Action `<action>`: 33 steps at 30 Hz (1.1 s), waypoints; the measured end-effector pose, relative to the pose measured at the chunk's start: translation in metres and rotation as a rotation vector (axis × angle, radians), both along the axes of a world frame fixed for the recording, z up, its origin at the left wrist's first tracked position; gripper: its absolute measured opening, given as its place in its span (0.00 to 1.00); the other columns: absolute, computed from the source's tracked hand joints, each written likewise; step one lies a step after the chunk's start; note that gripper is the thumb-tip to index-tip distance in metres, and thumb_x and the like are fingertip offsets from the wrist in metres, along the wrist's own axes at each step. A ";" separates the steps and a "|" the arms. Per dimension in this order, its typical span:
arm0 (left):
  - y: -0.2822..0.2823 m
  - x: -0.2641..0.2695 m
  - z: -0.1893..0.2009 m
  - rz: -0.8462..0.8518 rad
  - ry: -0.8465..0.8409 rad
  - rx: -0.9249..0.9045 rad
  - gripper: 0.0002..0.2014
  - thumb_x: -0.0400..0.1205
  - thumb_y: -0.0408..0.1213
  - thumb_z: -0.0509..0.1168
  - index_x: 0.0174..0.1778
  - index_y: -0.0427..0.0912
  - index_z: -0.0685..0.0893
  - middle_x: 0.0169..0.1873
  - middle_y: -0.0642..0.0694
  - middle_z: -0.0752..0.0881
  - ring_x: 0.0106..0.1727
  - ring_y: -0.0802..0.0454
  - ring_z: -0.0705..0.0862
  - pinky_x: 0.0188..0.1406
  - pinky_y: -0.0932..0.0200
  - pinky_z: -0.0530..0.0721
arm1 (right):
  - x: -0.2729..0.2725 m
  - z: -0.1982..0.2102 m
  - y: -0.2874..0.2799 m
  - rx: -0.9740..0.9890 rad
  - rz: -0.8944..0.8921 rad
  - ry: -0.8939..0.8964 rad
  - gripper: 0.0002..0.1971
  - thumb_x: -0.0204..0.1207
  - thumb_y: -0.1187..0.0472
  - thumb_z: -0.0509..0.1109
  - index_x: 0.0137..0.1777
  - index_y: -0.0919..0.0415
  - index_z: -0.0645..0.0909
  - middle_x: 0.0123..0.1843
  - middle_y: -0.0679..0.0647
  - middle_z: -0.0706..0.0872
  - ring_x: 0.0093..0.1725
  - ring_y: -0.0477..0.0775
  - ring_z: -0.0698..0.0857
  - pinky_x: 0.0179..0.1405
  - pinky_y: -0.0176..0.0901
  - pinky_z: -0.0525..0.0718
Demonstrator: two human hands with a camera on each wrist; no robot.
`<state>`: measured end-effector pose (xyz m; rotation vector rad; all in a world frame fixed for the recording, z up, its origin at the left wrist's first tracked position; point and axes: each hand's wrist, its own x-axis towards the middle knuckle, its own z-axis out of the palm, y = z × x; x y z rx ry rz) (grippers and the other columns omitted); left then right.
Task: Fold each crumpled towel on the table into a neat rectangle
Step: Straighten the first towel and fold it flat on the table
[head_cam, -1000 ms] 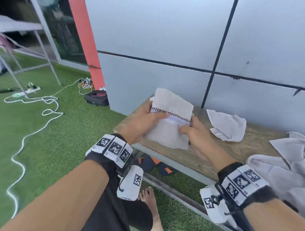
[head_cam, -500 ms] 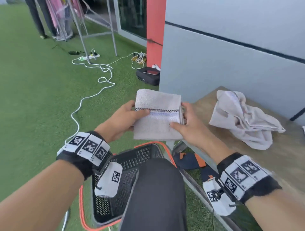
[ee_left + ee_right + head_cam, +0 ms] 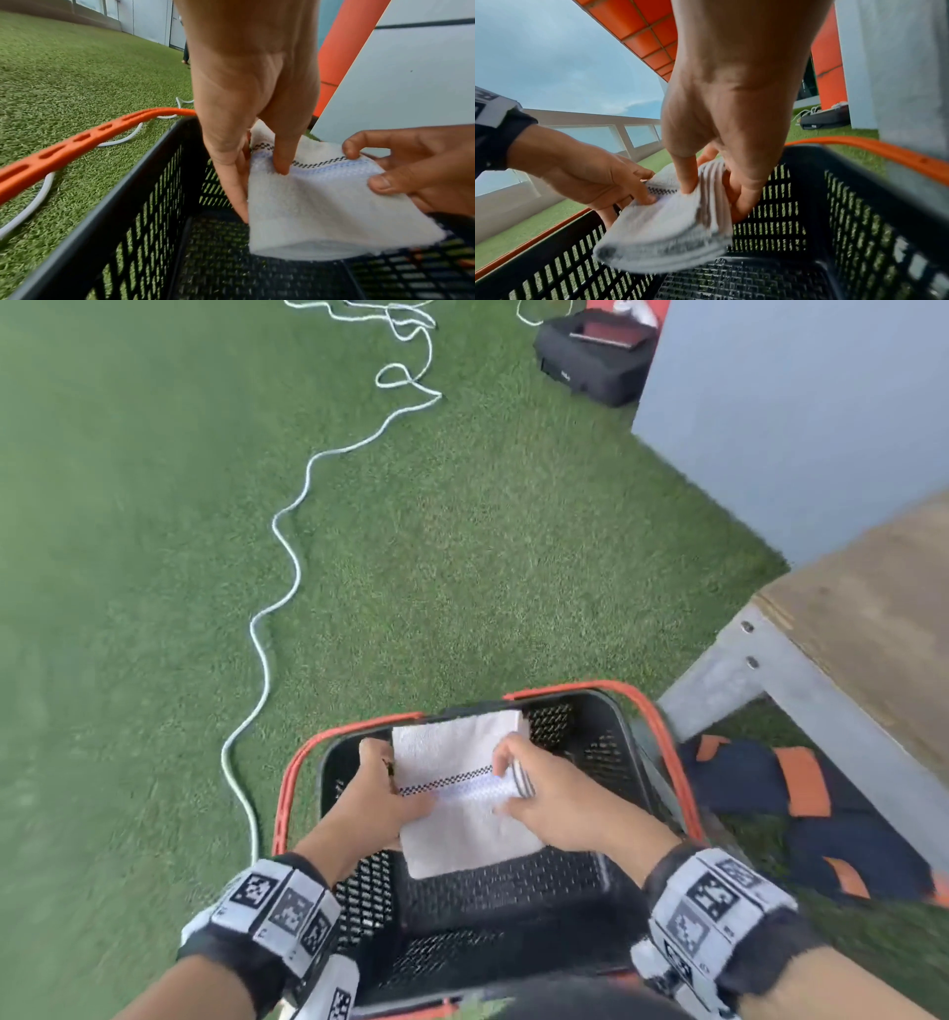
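Note:
A folded white towel [image 3: 464,809] with a checkered band is held inside a black mesh basket [image 3: 580,747] with an orange rim. My left hand [image 3: 382,793] pinches the towel's left edge, thumb on top, fingers underneath. My right hand [image 3: 534,793] pinches the right edge where the folded layers show. In the left wrist view the towel [image 3: 321,207] hangs above the basket floor [image 3: 257,274], my left hand [image 3: 257,172] on its edge. The right wrist view shows the towel [image 3: 670,233] bowed between both hands, my right hand [image 3: 713,192] gripping its layered edge.
The basket stands on green turf [image 3: 154,557]. A white cable [image 3: 287,516] snakes along the grass to its left. The wooden table [image 3: 873,618] with a grey metal frame is at the right, dark blue and orange cloth [image 3: 801,793] beneath it. A black case [image 3: 590,351] lies by the grey wall.
Both hands carried the folded towel from the table, leftward and down, into the black basket. The view swung from the table and its crumpled towels to the basket on the grass.

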<state>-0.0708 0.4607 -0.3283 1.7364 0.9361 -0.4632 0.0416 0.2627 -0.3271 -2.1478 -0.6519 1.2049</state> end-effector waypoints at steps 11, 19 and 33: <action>-0.002 -0.005 -0.063 -0.150 0.258 0.247 0.11 0.84 0.24 0.61 0.51 0.44 0.83 0.48 0.44 0.83 0.23 0.55 0.76 0.16 0.66 0.73 | 0.001 -0.054 0.047 -0.218 0.207 0.189 0.19 0.88 0.60 0.62 0.78 0.54 0.76 0.77 0.57 0.78 0.54 0.49 0.84 0.51 0.37 0.79; 0.001 -0.003 -0.082 -0.141 0.406 0.293 0.17 0.81 0.28 0.62 0.65 0.37 0.85 0.57 0.39 0.87 0.45 0.49 0.87 0.27 0.67 0.81 | -0.006 -0.069 0.057 -0.272 0.244 0.206 0.24 0.89 0.55 0.59 0.84 0.53 0.66 0.83 0.58 0.72 0.76 0.60 0.77 0.75 0.52 0.75; -0.010 0.006 -0.078 -0.241 0.360 0.242 0.29 0.85 0.41 0.64 0.81 0.36 0.68 0.63 0.43 0.79 0.47 0.53 0.84 0.32 0.64 0.81 | -0.001 -0.063 0.046 -0.394 0.401 0.132 0.26 0.89 0.52 0.58 0.85 0.56 0.65 0.83 0.58 0.71 0.78 0.61 0.75 0.77 0.53 0.73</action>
